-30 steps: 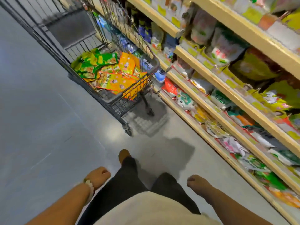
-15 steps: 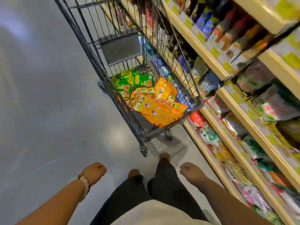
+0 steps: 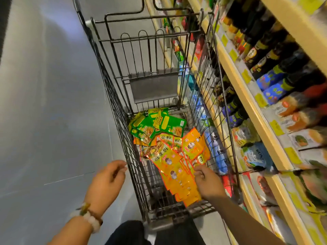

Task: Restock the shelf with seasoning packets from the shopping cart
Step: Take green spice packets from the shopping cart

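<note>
- Head view: the person is standing at the near end of the shopping cart, and the step in hand looks like the first pick of stock, with nothing yet carried toward the shelf.
- The right hand is reaching down inside the cart basket; its grip is lying on the near end of the orange seasoning packets, fingers curled toward the fanned stack. Whether the grip is already pinching a packet or only touching the top ones I cannot tell, as the fingertips are blurred against the foil.
- The left hand is hovering outside the cart's left wire wall, just beside it, holding nothing; its grip is loosely curled, the fingers relaxed. A beaded bracelet is sitting on that wrist.
- Relative to the right grip, the orange packets are lying directly under it and fanning away ahead and slightly left; the green seasoning packets are lying farther ahead, at the far end of the basket, well apart from both grips.
- Relative to the right grip, the shelf is running close along the right, beyond the cart's wire wall, already carrying bottles above and pouches lower down.
- Judging the next move: it is calling for the right grip to close on several orange packets at once, keeping the slippery stack squared, and for the left hand to come in over the wall to steady it before lifting clear of the wire rim and turning right toward the shelf.
</note>
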